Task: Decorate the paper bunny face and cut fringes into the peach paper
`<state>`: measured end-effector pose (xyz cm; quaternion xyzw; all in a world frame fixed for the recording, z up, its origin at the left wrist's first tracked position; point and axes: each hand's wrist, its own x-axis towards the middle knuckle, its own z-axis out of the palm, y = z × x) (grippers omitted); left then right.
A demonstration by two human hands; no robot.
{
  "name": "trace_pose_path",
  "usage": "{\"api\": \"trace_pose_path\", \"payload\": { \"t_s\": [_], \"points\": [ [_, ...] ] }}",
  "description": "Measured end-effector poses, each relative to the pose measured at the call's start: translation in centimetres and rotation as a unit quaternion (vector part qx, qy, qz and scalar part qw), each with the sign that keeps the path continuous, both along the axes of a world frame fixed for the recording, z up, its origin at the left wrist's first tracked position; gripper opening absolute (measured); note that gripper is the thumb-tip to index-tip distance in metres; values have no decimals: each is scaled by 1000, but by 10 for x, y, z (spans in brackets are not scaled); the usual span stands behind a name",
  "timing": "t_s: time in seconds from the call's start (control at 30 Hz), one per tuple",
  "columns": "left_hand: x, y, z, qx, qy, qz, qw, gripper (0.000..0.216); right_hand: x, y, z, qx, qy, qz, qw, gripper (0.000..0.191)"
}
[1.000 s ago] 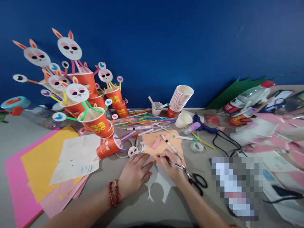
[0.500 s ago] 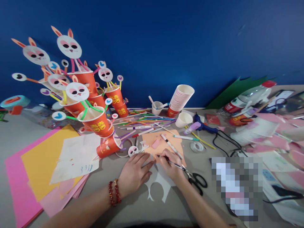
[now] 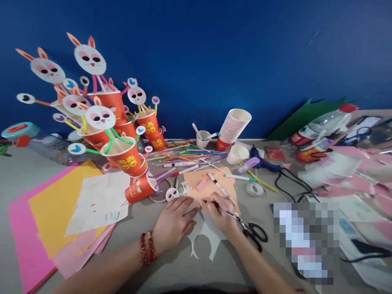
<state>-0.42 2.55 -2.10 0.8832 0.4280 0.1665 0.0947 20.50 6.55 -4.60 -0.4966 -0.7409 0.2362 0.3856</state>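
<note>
My left hand [image 3: 176, 218] lies with its fingers stretched out over the near edge of an orange sheet of paper [image 3: 191, 177], seeming to press on small pieces there. Pinched in my right hand [image 3: 223, 212] is a marker [image 3: 228, 212], its dark tip down at the orange paper near my left fingertips. What the tip touches is too small to tell. Below both hands lies white scrap paper [image 3: 214, 237] with a round cut-out. Black-handled scissors [image 3: 255, 235] lie beside my right wrist. A small round rabbit face [image 3: 172, 194] sits just beyond my left fingers.
Red cups with rabbit figures [image 3: 122, 157] stand at left, behind coloured sheets [image 3: 45, 204]. Straight ahead are loose pens and sticks [image 3: 190, 157] and a leaning cup stack [image 3: 234, 126]. A tape roll [image 3: 254, 189], blue glue gun [image 3: 265, 163] and its cable lie to the right.
The marker's tip has shifted very slightly at the orange paper. My left hand stays in place, and the view has moved a tiny bit.
</note>
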Motion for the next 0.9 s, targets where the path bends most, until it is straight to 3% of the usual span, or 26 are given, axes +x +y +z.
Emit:
{"api": "trace_pose_path", "payload": {
  "t_s": [0.9],
  "points": [
    [0,0,1,4,3,0,1000,31,2,-3,8,-7,21,12,1000,26]
  ]
}}
